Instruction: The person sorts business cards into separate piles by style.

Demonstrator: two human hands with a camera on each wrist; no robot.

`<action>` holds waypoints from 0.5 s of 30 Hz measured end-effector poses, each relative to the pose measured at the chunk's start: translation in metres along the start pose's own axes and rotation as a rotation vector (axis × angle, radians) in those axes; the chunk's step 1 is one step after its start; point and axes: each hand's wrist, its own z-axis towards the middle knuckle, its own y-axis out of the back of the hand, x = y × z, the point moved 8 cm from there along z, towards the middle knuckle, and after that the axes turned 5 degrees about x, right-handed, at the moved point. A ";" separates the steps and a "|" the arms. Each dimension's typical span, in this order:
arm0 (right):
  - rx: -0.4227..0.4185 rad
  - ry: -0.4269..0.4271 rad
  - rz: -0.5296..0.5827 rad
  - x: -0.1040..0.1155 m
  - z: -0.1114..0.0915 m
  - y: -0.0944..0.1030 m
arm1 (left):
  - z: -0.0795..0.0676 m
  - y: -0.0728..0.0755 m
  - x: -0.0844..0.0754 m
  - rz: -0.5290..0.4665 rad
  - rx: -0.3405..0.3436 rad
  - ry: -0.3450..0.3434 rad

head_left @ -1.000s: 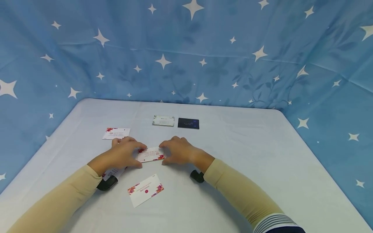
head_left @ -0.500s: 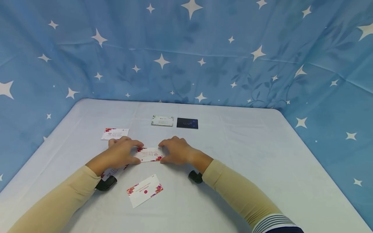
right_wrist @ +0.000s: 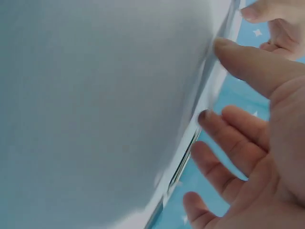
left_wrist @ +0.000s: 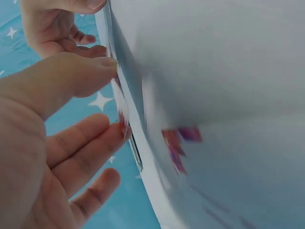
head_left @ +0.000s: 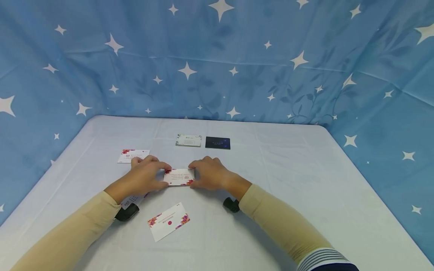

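Observation:
Between both hands in the head view is a small stack of white business cards [head_left: 179,177], printed with red and purple flowers at the corners. My left hand [head_left: 144,177] pinches its left end, thumb on the near edge and forefinger on the far edge. At the right end, the thumb and forefinger of my right hand [head_left: 211,174] grip it the same way. Seen edge-on in the left wrist view, the card stack [left_wrist: 120,98] lies between thumb and fingertips. The other fingers of my right hand [right_wrist: 248,143] are spread in the right wrist view.
A matching card [head_left: 169,222] lies askew nearer the body. Another card [head_left: 133,155] is at the back left; one more card [head_left: 130,201] is partly under the left wrist. Farther back on the white table [head_left: 288,169] lie a pale card stack [head_left: 188,140] and a dark card stack [head_left: 217,143].
The held cards, tilted at first, are now level. Both hands have shifted them slightly to the right and away from the body. The other cards stay where they were.

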 end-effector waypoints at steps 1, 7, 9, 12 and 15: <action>-0.006 -0.005 -0.002 -0.004 -0.002 0.002 | 0.004 0.000 -0.003 -0.002 -0.002 -0.007; -0.040 -0.062 0.057 -0.044 -0.018 0.019 | 0.039 -0.004 -0.024 0.019 0.012 -0.061; -0.051 -0.087 0.066 -0.060 -0.022 0.023 | 0.054 -0.005 -0.033 0.021 0.016 -0.081; -0.065 -0.125 0.067 -0.084 -0.029 0.030 | 0.078 -0.009 -0.047 0.009 0.029 -0.096; -0.088 -0.168 0.089 -0.108 -0.039 0.037 | 0.102 -0.014 -0.061 -0.007 0.046 -0.094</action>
